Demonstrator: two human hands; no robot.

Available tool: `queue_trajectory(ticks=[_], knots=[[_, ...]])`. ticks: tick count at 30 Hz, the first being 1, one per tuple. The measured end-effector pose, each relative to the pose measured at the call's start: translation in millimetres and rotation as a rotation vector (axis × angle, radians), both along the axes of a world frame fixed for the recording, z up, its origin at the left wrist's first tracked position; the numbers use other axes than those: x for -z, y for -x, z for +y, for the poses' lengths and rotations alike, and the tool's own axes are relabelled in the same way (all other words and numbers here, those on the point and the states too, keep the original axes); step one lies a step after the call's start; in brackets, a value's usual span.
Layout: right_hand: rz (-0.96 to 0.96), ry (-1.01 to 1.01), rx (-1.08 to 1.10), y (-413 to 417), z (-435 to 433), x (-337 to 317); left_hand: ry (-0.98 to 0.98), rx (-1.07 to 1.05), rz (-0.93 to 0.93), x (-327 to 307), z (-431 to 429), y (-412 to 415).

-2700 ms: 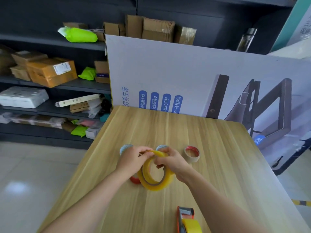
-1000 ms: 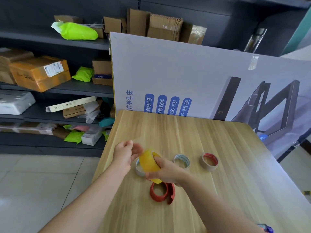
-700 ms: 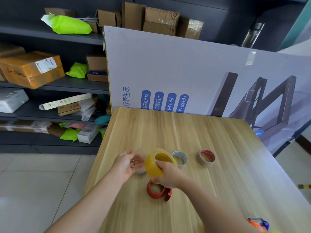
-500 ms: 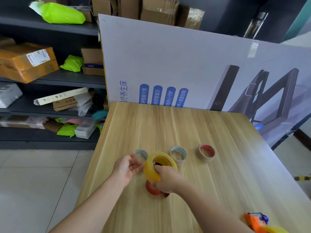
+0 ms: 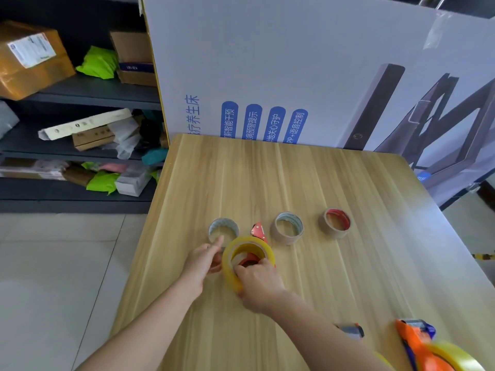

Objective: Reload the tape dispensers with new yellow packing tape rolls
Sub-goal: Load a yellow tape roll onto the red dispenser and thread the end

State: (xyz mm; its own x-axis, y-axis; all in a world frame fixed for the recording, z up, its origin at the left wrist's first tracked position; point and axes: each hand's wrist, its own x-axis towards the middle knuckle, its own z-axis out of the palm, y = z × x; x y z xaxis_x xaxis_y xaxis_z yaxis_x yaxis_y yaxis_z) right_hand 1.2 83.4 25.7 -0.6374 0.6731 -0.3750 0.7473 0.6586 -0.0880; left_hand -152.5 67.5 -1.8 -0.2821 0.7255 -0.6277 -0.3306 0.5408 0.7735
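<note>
Closest of all, well to the right of the fingers, an orange dispenser (image 5: 413, 344) is seen with a loaded roll (image 5: 455, 357) already on it. That part of the job is judged done.

Further in, the yellow tape roll (image 5: 227, 266) is gripped by the right hand (image 5: 258, 286). The fingers are curled round its near rim, with the tips tucked inside the ring. The roll is held tilted, just above the table (image 5: 267, 178). The left hand (image 5: 199, 265) is right up against the roll's left side, with one finger stretched out past it. Whether a loose tape end is pinched there cannot be told.

Right under the right fingers, seen through the ring, the red dispenser (image 5: 259, 231) is lying on the table. Its pointed end sticks out just beyond the roll.

The step in hand is judged to be putting the roll onto the red dispenser. To do it well, the ring should be lined up over the round red part and pushed down flat, not crooked. Fingertips should be kept away from the pointed end, where the cutting teeth likely are.

Beyond the fingers, three used-up cores (image 5: 223, 228) (image 5: 288, 228) (image 5: 336, 223) are standing in a row, apart from each other. Behind them, a big printed board (image 5: 267, 62) is standing at the table's far edge.
</note>
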Motion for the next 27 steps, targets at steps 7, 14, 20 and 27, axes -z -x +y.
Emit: queue_trajectory(ticks=[7, 14, 20, 27], knots=[[-0.034, -0.013, -0.007, -7.6, -2.2, 14.8, 0.009, 0.228, 0.215, 14.8, 5.7, -5.8], [0.007, -0.07, 0.013, -14.6, -1.6, 23.8, -0.006, 0.271, 0.345, 19.5, 9.8, -15.0], [0.064, -0.116, -0.016, -20.4, -5.4, 25.3, 0.0, 0.302, 0.422, 27.8, 9.5, -20.4], [0.159, -0.278, 0.107, -31.0, -22.1, 24.2, -0.095, 0.387, 0.549, 22.5, 18.5, -28.6]])
